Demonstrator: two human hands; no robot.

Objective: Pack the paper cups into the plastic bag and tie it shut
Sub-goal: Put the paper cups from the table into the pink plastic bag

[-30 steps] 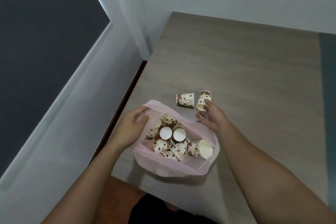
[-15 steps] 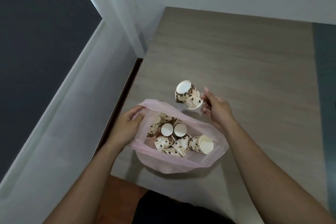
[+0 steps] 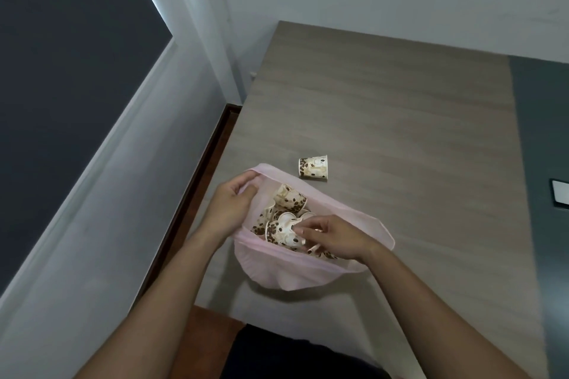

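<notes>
A pink plastic bag point(image 3: 286, 274) lies open near the table's front edge, with several paper cups printed with coffee beans point(image 3: 289, 198) inside. My left hand point(image 3: 229, 208) pinches the bag's left rim and holds the mouth up. Over the bag's mouth, my right hand point(image 3: 331, 235) grips one paper cup point(image 3: 281, 232) by its rim, among the others. One more cup point(image 3: 313, 166) lies on its side on the table just beyond the bag.
The wooden table point(image 3: 400, 120) stretches away toward the white wall. A dark flat device point(image 3: 559, 198) sits at the right edge of view. To the left, the table's edge borders a narrow gap and a grey wall.
My right hand picked up one of the two cups from the table and carried it back into the bag's mouth. The left hand kept its hold on the rim.
</notes>
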